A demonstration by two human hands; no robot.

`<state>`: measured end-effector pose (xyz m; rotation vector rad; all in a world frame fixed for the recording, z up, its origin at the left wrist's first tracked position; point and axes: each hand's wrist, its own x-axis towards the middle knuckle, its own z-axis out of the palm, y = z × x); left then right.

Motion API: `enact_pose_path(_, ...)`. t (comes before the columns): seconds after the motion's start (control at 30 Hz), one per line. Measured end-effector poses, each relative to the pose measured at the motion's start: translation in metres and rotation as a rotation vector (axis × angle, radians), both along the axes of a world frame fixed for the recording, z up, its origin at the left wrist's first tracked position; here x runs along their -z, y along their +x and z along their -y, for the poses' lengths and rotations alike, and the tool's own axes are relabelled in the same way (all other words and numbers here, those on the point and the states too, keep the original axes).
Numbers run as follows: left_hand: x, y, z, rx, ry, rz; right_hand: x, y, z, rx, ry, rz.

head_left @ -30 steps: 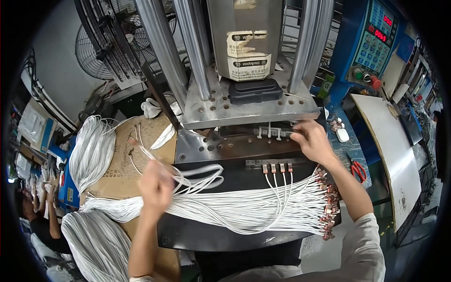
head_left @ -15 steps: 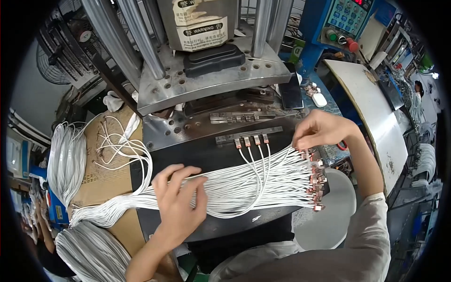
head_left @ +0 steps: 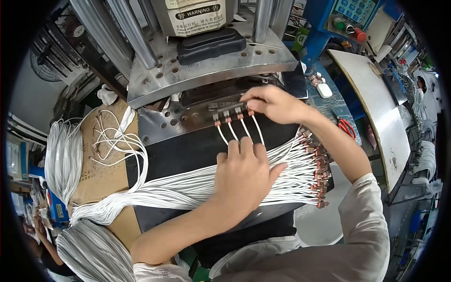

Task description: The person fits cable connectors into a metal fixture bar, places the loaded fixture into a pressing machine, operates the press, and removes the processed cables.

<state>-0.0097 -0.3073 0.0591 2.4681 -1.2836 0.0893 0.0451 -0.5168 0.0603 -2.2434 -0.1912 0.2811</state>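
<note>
A dark metal bar (head_left: 230,111) holds several small metal connectors in a row, with white cables (head_left: 244,128) running from them toward me. My right hand (head_left: 275,104) pinches the bar's right end between thumb and fingers, just in front of the press's base. My left hand (head_left: 245,171) lies over those cables, its fingertips at them and its thumb stretched out to the right. Beneath it spreads a big bundle of white cables (head_left: 188,185), whose reddish connector ends (head_left: 322,174) fan out at the right.
A press with steel columns and a thick steel plate (head_left: 211,73) stands ahead. Coiled cables (head_left: 94,249) and loose cables (head_left: 122,145) lie left, near cardboard (head_left: 94,181). Red-handled pliers (head_left: 346,128), a white case (head_left: 323,90) and a control panel (head_left: 353,16) are at the right.
My right hand has moved left from the connector ends to the bar, which has shifted away from me and left. My left hand has moved right onto the cables. The view has shifted slightly.
</note>
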Motion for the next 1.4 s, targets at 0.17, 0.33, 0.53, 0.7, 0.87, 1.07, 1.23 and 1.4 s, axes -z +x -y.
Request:
enact_pose_path(0.17,0.024,0.082,0.022,-0.017,-0.237,0.286,0.029,0.091,0.038,0.297,-0.431,0.342)
enact_pose_path(0.33,0.037,0.109,0.022,-0.153,-0.218,0.247,0.091,0.134,0.090,-0.023,0.814,0.578)
enact_pose_path(0.53,0.041,0.120,0.020,-0.157,-0.241,0.241,0.092,0.133,0.096,-0.069,0.593,0.656)
enact_pose_path(0.7,0.038,0.122,0.018,-0.218,-0.139,0.144,0.052,0.117,0.059,-0.054,0.041,0.627)
enact_pose_path(0.87,0.011,0.095,0.008,-0.178,-0.245,0.342,0.026,0.050,-0.006,0.239,-0.516,0.605)
enact_pose_path(1.07,0.005,-0.049,-0.126,0.243,-0.937,-1.202,-0.004,-0.162,-0.034,-0.934,0.646,-0.185)
enact_pose_path(1.23,0.113,-0.161,-0.201,-0.542,-0.887,-1.647,0.141,-0.371,-0.062,0.055,1.028,-0.633)
enact_pose_path(1.4,0.199,-0.172,-0.209,-0.977,-1.088,-1.364,0.205,-0.336,-0.091,1.158,1.378,-0.228)
